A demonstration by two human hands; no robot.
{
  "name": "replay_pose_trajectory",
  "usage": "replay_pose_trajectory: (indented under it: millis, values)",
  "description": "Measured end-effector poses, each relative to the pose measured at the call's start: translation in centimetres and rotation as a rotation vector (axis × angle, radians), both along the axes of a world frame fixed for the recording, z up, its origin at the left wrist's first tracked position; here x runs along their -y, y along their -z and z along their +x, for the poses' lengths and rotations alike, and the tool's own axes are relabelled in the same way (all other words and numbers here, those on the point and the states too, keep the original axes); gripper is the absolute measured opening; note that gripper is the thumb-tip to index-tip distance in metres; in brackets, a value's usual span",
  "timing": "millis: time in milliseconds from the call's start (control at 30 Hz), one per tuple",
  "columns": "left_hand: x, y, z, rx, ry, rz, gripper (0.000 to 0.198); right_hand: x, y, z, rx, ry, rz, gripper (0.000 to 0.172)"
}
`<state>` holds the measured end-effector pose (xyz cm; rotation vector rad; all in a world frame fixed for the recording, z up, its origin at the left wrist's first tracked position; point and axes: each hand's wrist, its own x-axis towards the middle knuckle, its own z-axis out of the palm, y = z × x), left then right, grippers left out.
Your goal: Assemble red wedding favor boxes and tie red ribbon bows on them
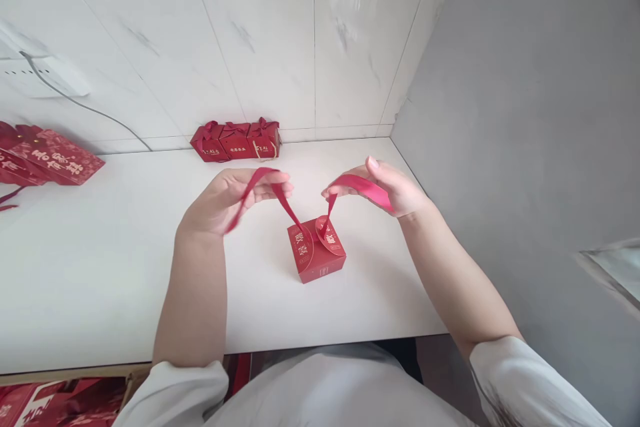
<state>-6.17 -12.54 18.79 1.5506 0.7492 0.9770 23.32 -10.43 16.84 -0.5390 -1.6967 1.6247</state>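
Note:
A small red gift box [323, 271] with gold lettering stands on the white counter in front of me, its rounded top flaps folded together. A red ribbon [287, 203] comes out of the top of the box and splits to both sides. On the left, my left hand [240, 197] has one ribbon end over its fingers, the tail hanging by the palm. My right hand [383, 187] holds the other end, which runs across its fingers to the palm, with the thumb raised. Both hands are above the box and apart from it.
Several red boxes [235, 142] tied with bows stand in a row against the tiled wall. More red boxes [60, 157] are at the far left. A cable [95, 109] hangs from a wall socket. Below the counter's front edge is a carton [137, 373] of red packaging.

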Motion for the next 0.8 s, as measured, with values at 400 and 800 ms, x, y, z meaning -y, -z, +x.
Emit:
replay_pose_trajectory:
  millis: [400, 800]
  values:
    - [-1.3, -3.3, 5.3, 0.065, -0.307, 0.140, 0.049, -0.2, -3.2, -2.9, -0.141, 0.268, 0.186, 0.028]
    - [1.6, -3.4, 6.9, -0.163, -0.336, 0.087, 0.026, 1.3, -5.6, -2.2, -0.024, 0.380, 0.253, 0.026]
